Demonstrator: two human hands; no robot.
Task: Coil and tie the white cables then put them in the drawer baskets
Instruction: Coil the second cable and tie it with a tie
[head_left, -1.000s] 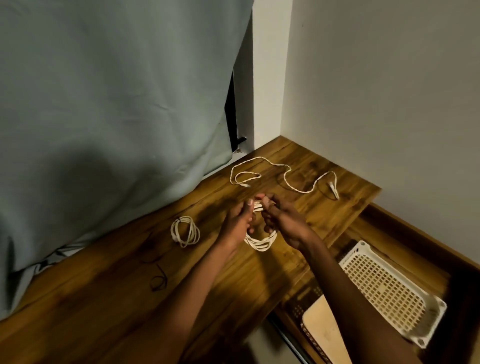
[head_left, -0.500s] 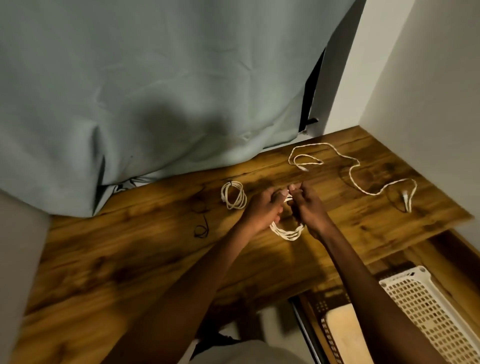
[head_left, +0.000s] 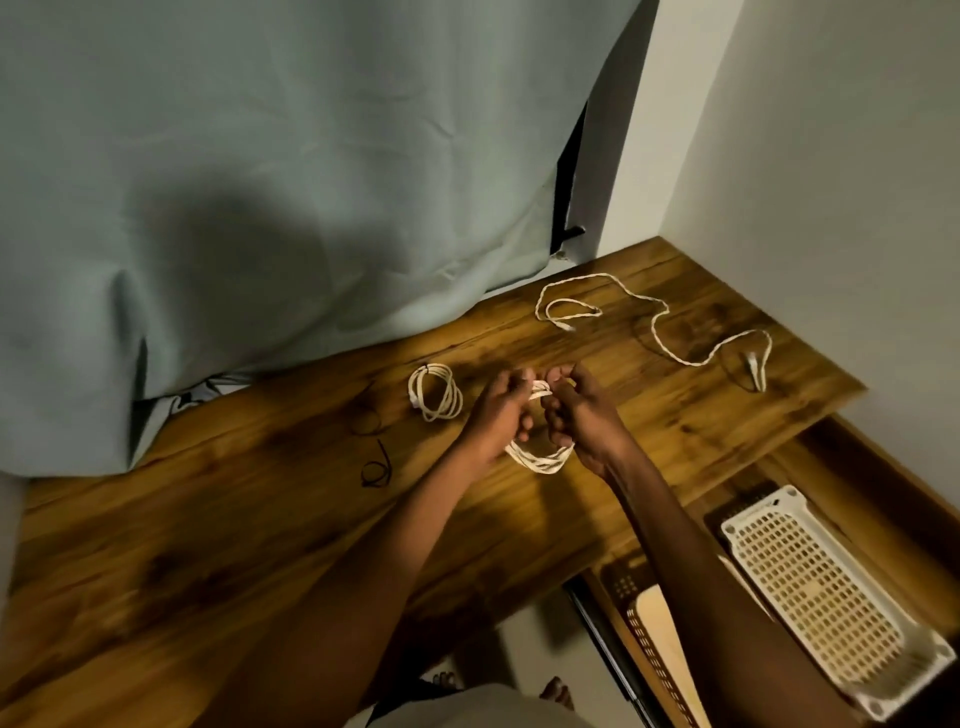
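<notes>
Over the middle of the wooden table (head_left: 260, 519), my left hand (head_left: 496, 413) and my right hand (head_left: 582, 413) both grip a coiled white cable (head_left: 543, 457). Its loops hang below my fingers, and my fingertips pinch its top. A second white cable (head_left: 435, 392), coiled, lies on the table just left of my left hand. A third white cable (head_left: 660, 322) lies loose and uncoiled at the far right of the table. A white perforated basket (head_left: 826, 592) sits in the open drawer at the lower right.
Two thin black ties (head_left: 375, 467) lie on the table left of my hands. A grey-green curtain (head_left: 260, 182) hangs behind the table. White walls close the right corner. A darker basket with a pale board (head_left: 660, 639) sits in the drawer beside the white one.
The camera has swung, so the scene shifted in view. My hands stay together on the coiled cable, fingers working at its top. The other cables have not moved.
</notes>
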